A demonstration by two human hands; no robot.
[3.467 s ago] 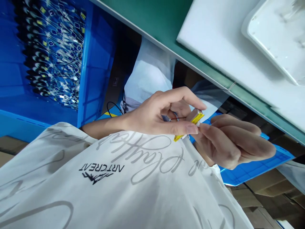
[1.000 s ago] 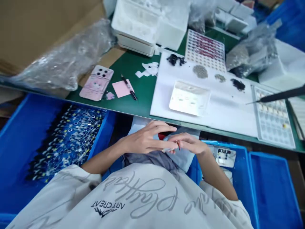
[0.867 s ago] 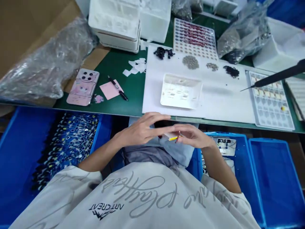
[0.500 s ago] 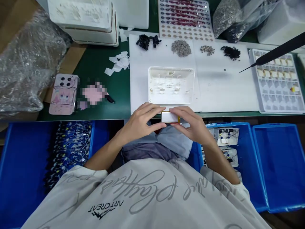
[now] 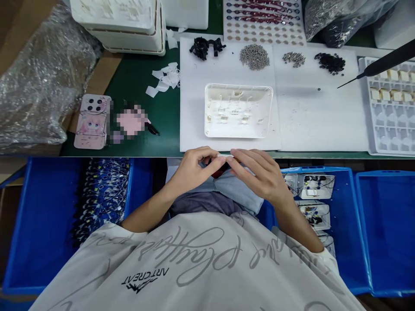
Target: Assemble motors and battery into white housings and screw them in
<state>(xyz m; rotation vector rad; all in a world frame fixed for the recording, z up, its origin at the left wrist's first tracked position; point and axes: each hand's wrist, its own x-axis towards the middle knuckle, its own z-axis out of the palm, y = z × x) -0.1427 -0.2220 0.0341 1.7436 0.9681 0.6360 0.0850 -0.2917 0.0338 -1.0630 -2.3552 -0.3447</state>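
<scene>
My left hand and my right hand meet just below the table's front edge, fingertips pinched together on a small flat part; most of it is hidden by the fingers. Directly beyond them a white plastic housing shell lies open side up on a white mat. Small heaps of black clips, silver screws and black bits lie along the mat's far side.
A blue bin holding wired components sits at my lower left. Blue bins with white assemblies are at my right. A phone in a pink case, a compartment tray, a black pointed tool and stacked white shells rest on the green table.
My view swung up from my lap to the table. Half a second ago the small part showed flat between both hands; now the fingertips have closed over it and hide it.
</scene>
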